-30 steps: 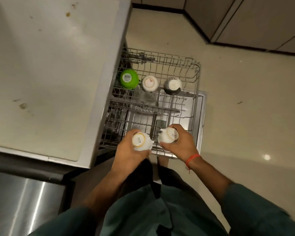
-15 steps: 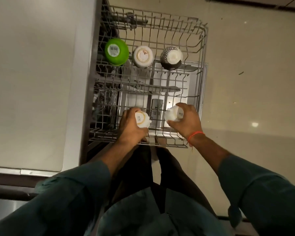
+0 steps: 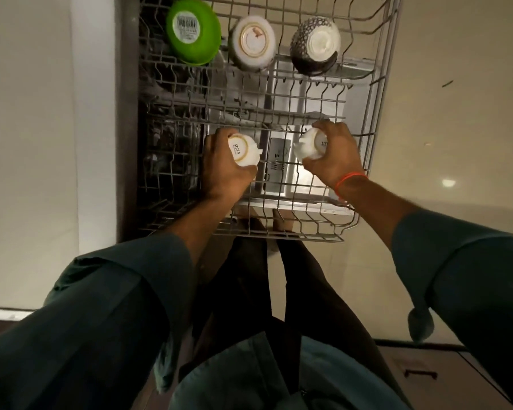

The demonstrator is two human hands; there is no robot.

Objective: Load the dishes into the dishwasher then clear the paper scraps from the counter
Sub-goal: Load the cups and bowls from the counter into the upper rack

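The pulled-out wire dishwasher rack point(image 3: 379, 93) fills the upper middle of the head view. My left hand point(image 3: 222, 170) grips an upside-down white cup point(image 3: 245, 150) with a gold ring on its base, low over the rack's near half. My right hand point(image 3: 335, 156) grips a second upturned white cup point(image 3: 311, 143) to the right of it. At the rack's far end three bowls sit upside down: a green bowl point(image 3: 193, 30), a white bowl point(image 3: 253, 42) and a dark patterned bowl point(image 3: 315, 45).
A pale counter top point(image 3: 42, 128) runs along the left of the rack. The open dishwasher door point(image 3: 302, 187) lies under the rack. Beige floor point(image 3: 456, 128) spreads to the right. My legs stand at the rack's near edge.
Both hands have carried the cups further over the rack and lower toward its tines. My view has moved closer and down over the rack.
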